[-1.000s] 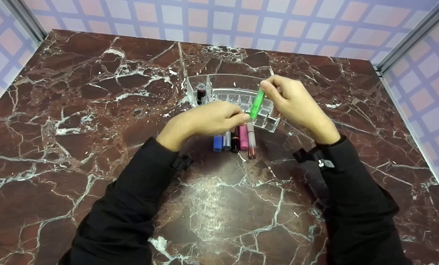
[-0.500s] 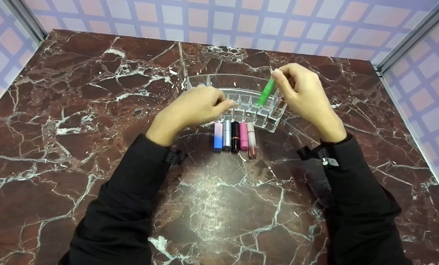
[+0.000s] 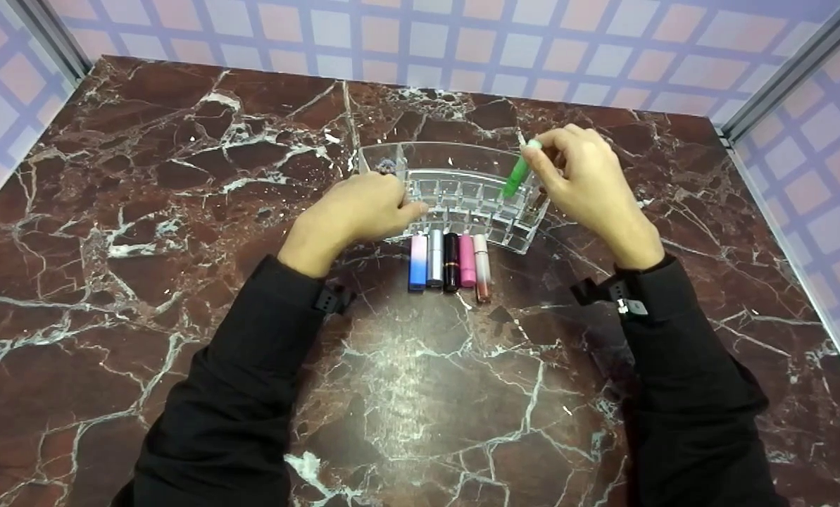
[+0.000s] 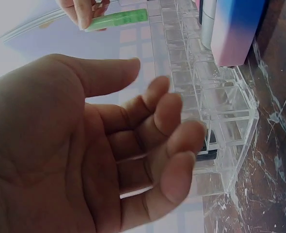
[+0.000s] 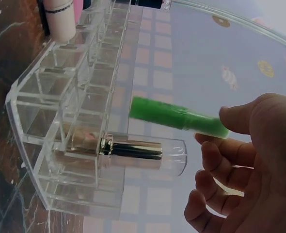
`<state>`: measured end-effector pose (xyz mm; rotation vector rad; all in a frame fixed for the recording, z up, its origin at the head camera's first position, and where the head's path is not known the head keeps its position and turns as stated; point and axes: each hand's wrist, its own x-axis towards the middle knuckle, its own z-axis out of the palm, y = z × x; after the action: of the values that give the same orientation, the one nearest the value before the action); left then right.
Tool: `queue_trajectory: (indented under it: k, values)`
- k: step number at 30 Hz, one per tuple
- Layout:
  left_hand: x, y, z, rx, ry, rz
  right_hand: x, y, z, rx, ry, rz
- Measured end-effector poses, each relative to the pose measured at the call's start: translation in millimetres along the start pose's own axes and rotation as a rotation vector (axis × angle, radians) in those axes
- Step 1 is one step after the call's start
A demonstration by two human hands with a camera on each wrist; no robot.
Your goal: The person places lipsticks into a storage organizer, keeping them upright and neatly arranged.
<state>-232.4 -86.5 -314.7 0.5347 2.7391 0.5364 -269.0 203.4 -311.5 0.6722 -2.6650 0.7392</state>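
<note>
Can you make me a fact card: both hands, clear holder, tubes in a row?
Right hand: pinches green tube above the clear holder
Left hand: holds nothing, fingers loosely curled
Clear holder: gold-banded tube at right end, dark tube at left
Row, left to right: blue-and-pink tube, silver tube, black tube, pink tube, pale-capped tube

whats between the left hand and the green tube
In the head view, a stretch of the clear organizer shows between the left hand and the green tube: its see-through compartment walls.
</note>
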Motion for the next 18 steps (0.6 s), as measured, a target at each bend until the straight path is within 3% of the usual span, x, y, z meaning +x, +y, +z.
queue_trajectory:
  k: [10, 18]
  values:
    - [-0.6, -3.6, -0.2, 0.095, -0.030, -0.118, -1.0, 1.7, 1.1, -0.068, -0.070, -0.035]
    - [2.2, -6.8, 2.6, 0.140, -0.054, -0.171, -1.6, 4.1, 1.0, -0.083, -0.125, -0.040]
